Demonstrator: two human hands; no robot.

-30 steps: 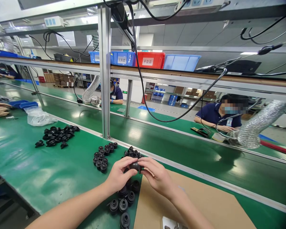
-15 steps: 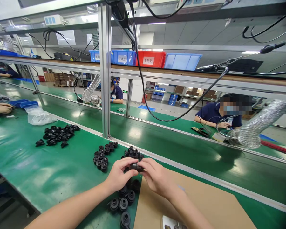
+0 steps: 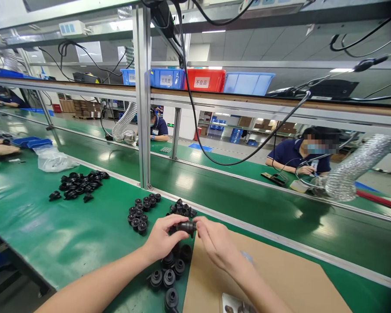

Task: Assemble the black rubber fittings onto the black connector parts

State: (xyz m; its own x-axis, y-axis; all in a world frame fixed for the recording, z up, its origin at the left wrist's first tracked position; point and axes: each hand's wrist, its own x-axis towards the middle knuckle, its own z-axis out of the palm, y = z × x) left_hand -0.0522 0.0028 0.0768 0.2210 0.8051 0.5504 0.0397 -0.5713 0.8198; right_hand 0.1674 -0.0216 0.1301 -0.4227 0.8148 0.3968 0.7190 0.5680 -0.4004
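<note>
My left hand (image 3: pixel 161 238) grips a black cylindrical plastic part (image 3: pixel 186 226) between thumb and fingers, holding it sideways above the table. At the part's right end, the fingertips of my right hand (image 3: pixel 217 244) are closed together against it; their exact hold is partly hidden. Just beyond the hands lies a pile of small black pieces (image 3: pixel 183 208). Several black round parts with a raised central ring (image 3: pixel 169 278) stand below my left wrist. To the left, more black round parts (image 3: pixel 139 213) are set out in a close group.
A loose heap of black pieces (image 3: pixel 80 184) lies farther left, near a clear plastic bag (image 3: pixel 54 158). Brown cardboard (image 3: pixel 273 274) lies under my right arm, with a white tray (image 3: pixel 227 300) at its front. A metal post (image 3: pixel 144 108) rises behind. Co-workers sit across the green conveyor (image 3: pixel 215 187).
My right hand has slid right along the black part, baring more of it, and its fingers now sit at the end. My left hand keeps its grip in nearly the same place.
</note>
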